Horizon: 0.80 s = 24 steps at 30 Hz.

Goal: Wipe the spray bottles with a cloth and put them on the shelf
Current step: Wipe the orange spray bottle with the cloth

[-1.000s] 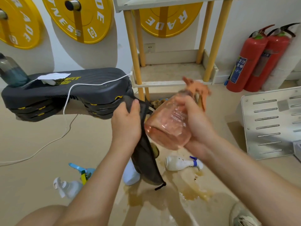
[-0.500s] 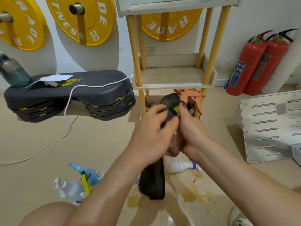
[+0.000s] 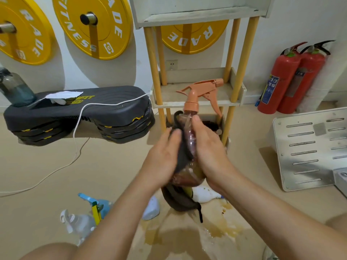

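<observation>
My right hand [image 3: 207, 147] grips an orange-pink spray bottle [image 3: 190, 128] upright in front of the shelf [image 3: 197, 103], its orange trigger head up. My left hand [image 3: 165, 156] presses a dark cloth [image 3: 181, 156] against the bottle's left side; the cloth's tail hangs below the bottle. On the floor lie a blue spray bottle [image 3: 99, 205], a clear one [image 3: 78, 222] and two white ones [image 3: 204, 193] [image 3: 152, 208], partly hidden by my arms.
A brown wet stain [image 3: 221, 229] spreads on the floor under my hands. A black step platform [image 3: 78, 113] with a white cable stands left, two red fire extinguishers [image 3: 287, 81] right, a metal panel [image 3: 308, 147] at far right. Yellow weight plates [image 3: 93, 25] hang on the wall.
The bottle was tilted with its base toward me; it now stands upright. My left hand brought the cloth onto it and slid down its left side.
</observation>
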### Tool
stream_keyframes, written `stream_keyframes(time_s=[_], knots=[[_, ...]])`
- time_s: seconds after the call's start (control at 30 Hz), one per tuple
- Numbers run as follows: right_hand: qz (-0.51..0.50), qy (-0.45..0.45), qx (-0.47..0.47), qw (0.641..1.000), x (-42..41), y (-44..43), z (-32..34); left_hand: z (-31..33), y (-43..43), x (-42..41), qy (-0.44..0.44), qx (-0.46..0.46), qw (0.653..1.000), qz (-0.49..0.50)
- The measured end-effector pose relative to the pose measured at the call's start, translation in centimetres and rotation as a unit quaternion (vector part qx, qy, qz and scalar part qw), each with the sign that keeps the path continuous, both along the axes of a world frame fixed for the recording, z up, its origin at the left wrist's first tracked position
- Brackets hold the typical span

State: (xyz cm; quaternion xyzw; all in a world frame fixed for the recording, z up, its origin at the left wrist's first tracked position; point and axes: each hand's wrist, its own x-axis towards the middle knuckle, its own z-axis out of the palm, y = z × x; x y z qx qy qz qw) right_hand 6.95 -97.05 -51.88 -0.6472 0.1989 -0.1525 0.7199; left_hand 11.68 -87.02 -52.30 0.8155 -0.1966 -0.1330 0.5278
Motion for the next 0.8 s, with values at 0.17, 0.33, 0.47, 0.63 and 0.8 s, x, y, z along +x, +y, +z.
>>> stream_keyframes(time_s=[0.17, 0.33, 0.47, 0.63, 0.8], knots=[[0.015, 0.001, -0.095, 0.995, -0.2, 0.2, -0.2, 0.4, 0.2, 0.2, 0.098, -0.146, 0.984, 0.010], [-0.023, 0.050, 0.029, 0.998, -0.1, -1.7, -0.6, -1.0, 0.1, -1.0, -0.207, 0.121, 0.960, -0.141], [0.027, 0.044, 0.088, 0.995, -0.3, -1.2, -0.6, -0.6, 1.0, 0.4, -0.025, -0.029, 0.994, -0.106], [0.088, 0.037, 0.029, 0.995, -0.8, 0.1, -0.8, -1.4, 0.1, 0.9, 0.107, -0.169, 0.979, 0.031], [0.002, 0.044, 0.034, 0.998, 0.3, -2.8, -1.6, -0.2, 1.1, 2.0, 0.120, -0.264, 0.956, 0.037]])
